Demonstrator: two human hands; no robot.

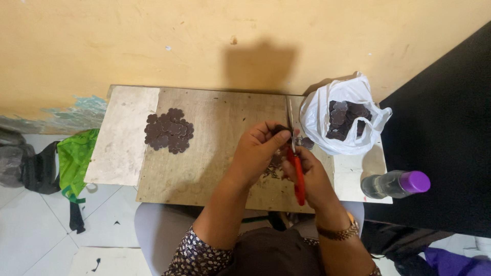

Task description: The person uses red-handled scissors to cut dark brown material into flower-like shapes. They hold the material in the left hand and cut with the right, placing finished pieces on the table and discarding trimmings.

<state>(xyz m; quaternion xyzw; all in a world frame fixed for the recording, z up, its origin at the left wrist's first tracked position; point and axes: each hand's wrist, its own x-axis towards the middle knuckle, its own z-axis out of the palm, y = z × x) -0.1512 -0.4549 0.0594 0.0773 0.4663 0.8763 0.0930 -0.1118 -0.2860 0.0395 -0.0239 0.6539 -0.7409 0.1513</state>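
1. I see the scissors (295, 158), red-handled, standing nearly straight along the view: grips toward me, slim metal blades pointing at the board's (215, 153) far edge, over its right half.
2. My right hand (312, 176) wraps the red grips.
3. A small dark brown piece (280, 130) is pinched in my left hand (258, 151) just left of the blades, touching or nearly so; I cannot tell its full shape.
4. A few dark snippings (273, 171) lie on the board beneath both hands, toward the near edge.
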